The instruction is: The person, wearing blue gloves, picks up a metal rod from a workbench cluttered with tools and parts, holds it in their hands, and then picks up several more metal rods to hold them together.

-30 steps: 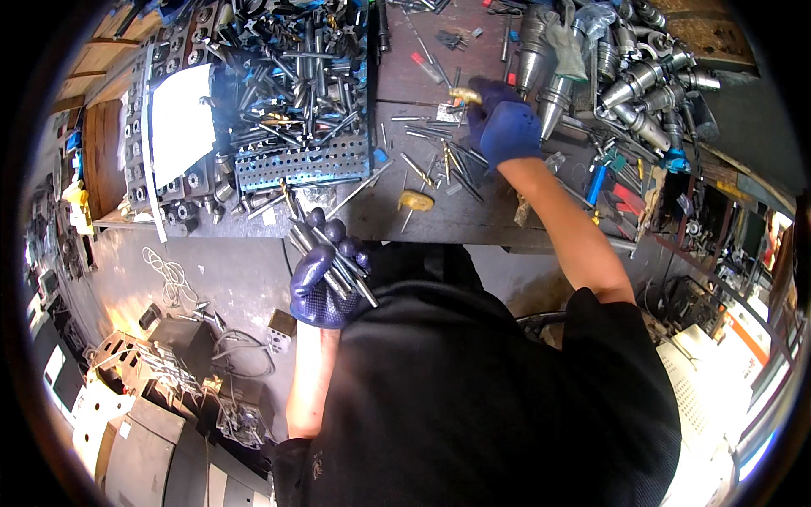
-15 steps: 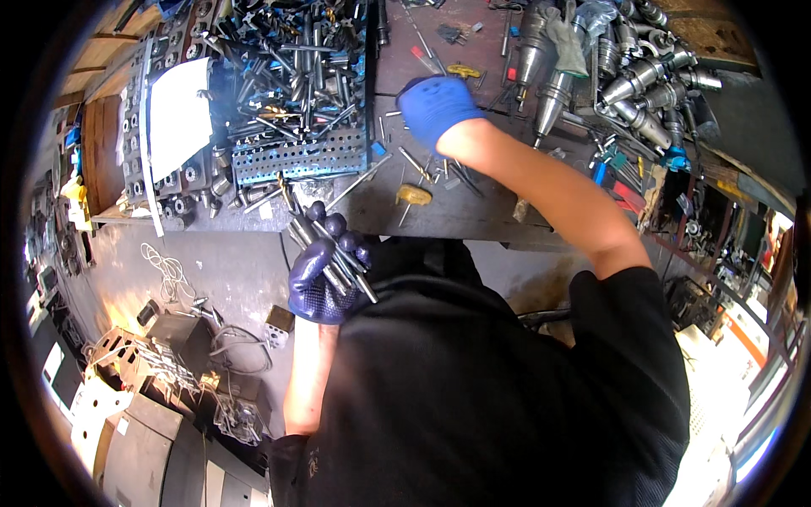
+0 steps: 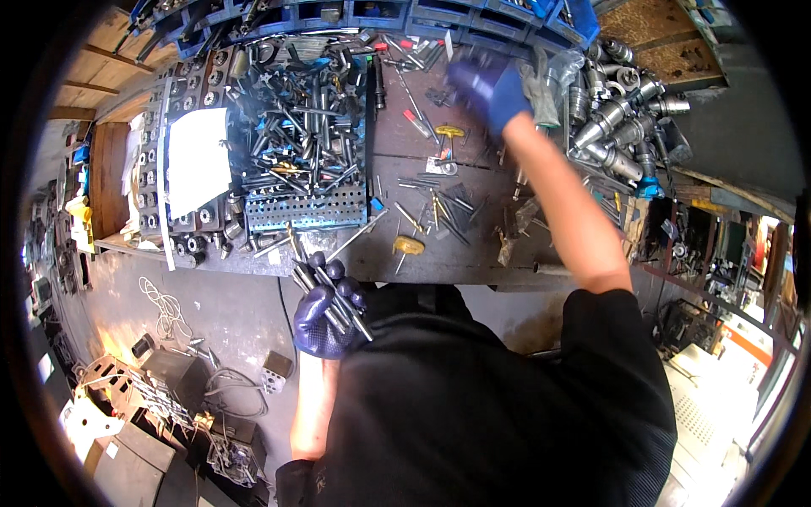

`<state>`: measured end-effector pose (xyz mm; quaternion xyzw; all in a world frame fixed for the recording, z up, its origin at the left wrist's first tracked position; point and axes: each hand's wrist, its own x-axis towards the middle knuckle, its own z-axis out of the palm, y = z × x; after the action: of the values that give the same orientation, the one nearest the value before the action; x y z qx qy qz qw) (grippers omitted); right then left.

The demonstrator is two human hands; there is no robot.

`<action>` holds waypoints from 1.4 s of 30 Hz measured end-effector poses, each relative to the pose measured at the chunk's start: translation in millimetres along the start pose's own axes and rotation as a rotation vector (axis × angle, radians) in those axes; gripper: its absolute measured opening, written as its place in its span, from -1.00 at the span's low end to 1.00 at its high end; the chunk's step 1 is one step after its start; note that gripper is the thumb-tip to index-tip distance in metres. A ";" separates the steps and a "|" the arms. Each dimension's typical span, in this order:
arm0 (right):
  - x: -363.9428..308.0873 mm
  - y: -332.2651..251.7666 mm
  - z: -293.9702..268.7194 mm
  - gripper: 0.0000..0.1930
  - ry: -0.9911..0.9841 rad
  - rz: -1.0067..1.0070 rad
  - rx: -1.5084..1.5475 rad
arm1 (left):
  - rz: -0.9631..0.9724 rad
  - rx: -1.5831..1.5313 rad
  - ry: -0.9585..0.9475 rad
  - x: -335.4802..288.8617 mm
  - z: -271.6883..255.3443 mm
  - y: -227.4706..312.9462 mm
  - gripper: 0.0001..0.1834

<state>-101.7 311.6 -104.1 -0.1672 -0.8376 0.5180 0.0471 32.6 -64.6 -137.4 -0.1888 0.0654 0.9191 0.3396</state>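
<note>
My left hand (image 3: 324, 331), in a dark purple coated glove, is closed round a bundle of steel drill bits (image 3: 341, 306) in front of the bench's near edge. One bit with a spiral, gold-coloured end (image 3: 293, 240) sticks up beyond the fingers. Over the far right part of the bench hangs my right hand (image 3: 492, 89), in a blue and purple glove. Motion smears its fingers, so whether they hold anything is hidden. Close to it lie a grey work glove (image 3: 541, 89) and a yellow T-handled key (image 3: 450, 132).
A blue tray (image 3: 279, 213) heaped with cutters and bits stands left of centre, beside a white sheet (image 3: 199, 160). Steel tool holders (image 3: 621, 122) crowd the right side. Blue bins (image 3: 380, 15) line the back. Loose bits and a second yellow-handled key (image 3: 409, 245) lie mid-bench.
My right hand has moved farther over the bench and to the right. My left hand still holds the drill bits. The view has tilted up, bringing the blue bins into sight.
</note>
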 end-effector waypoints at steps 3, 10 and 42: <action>63.1 -4.6 -22.6 -0.67 0.147 0.126 0.157 | -0.001 0.007 -0.020 0.8 2.3 -2.7 -0.44; 30.5 2.2 -12.3 -0.61 0.243 -0.174 -0.349 | 0.027 0.008 0.010 -4.6 -1.3 -3.7 -0.43; -171.6 85.1 48.9 -0.57 -0.020 0.105 -0.904 | -0.154 0.090 0.047 7.7 4.7 1.4 -0.44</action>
<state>66.9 248.2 -185.6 -0.2083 -0.9704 0.1035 -0.0649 24.9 -59.9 -136.1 -0.1992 0.0999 0.8817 0.4160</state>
